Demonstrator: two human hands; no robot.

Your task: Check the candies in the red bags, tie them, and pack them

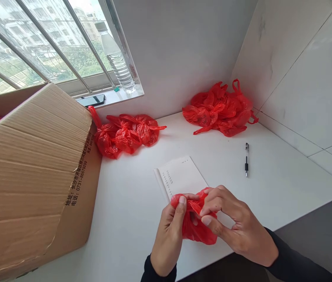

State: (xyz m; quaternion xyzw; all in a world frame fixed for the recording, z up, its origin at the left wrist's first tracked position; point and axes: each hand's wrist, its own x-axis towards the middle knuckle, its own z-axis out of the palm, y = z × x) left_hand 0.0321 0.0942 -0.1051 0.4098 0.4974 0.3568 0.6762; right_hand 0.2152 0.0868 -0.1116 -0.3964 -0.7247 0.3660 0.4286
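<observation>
Red bag (200, 232): being pinched at its top by left hand (170, 231) and right hand (238, 221), seemingly unfinished. Bag row (127, 136), bag heap (221, 111): being ranged behind, seemingly done.

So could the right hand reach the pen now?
Probably yes: nothing blocks the way from the right hand to the pen, but that hand would likely need to let go of the red bag first.
</observation>
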